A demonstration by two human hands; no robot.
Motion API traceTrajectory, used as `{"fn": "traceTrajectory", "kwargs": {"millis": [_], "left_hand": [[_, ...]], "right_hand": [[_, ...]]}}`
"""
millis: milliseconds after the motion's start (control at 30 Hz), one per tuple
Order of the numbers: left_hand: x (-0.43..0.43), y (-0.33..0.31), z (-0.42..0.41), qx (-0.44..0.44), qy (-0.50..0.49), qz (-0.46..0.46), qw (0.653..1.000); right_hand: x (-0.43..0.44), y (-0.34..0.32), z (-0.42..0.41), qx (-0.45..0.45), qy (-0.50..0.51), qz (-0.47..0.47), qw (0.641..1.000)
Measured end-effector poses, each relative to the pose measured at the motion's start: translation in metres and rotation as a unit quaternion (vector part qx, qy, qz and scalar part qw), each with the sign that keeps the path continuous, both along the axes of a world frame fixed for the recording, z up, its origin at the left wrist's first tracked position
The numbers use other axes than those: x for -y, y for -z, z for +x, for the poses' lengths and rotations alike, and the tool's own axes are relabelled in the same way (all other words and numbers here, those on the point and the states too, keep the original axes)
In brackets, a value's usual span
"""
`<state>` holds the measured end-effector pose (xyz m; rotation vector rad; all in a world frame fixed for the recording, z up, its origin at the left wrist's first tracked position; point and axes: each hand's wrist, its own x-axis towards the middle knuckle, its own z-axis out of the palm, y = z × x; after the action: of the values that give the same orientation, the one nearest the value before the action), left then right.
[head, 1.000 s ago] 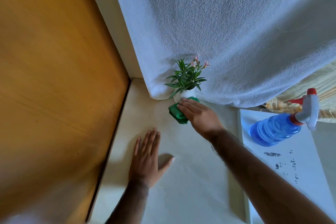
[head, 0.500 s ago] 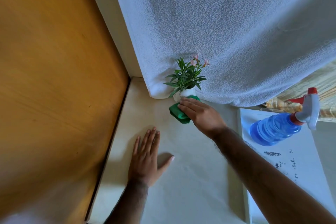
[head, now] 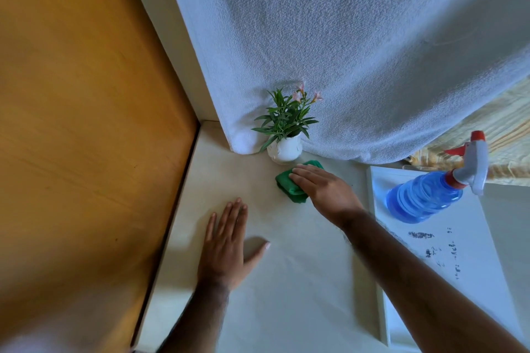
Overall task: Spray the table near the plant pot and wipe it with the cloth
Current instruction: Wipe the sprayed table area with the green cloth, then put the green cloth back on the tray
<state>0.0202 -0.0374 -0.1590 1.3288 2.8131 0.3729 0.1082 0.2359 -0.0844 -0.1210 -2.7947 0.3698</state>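
By plant pot [head: 285, 148]: R hand [head: 324, 190] on cloth [head: 289, 185]

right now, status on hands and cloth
Right hand flat on folded green cloth, beside white plant pot. Left hand open on table. Blue spray bottle parked right.
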Motion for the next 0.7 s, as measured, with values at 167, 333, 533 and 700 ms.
{"fn": "traceTrajectory", "kwargs": {"millis": [167, 333, 533, 700], "left_hand": [[-0.002, -0.007, 0.0, 0.006, -0.003, -0.019, 1.0], [0.0, -0.011, 0.001, 0.001, -0.004, -0.019, 1.0], [-0.002, -0.01, 0.004, -0.034, 0.005, 0.01, 0.999], [-0.004, -0.008, 0.005, -0.038, 0.01, 0.006, 0.999]], "right_hand": [[0.002, -0.023, 0.03, -0.011, 0.041, -0.026, 0.999], [0.011, -0.042, 0.092, -0.048, 0.099, -0.03, 0.993], [0.011, -0.032, 0.202, -0.04, 0.21, -0.014, 0.977], [-0.007, -0.009, 0.246, 0.0, 0.277, -0.011, 0.961]]}}
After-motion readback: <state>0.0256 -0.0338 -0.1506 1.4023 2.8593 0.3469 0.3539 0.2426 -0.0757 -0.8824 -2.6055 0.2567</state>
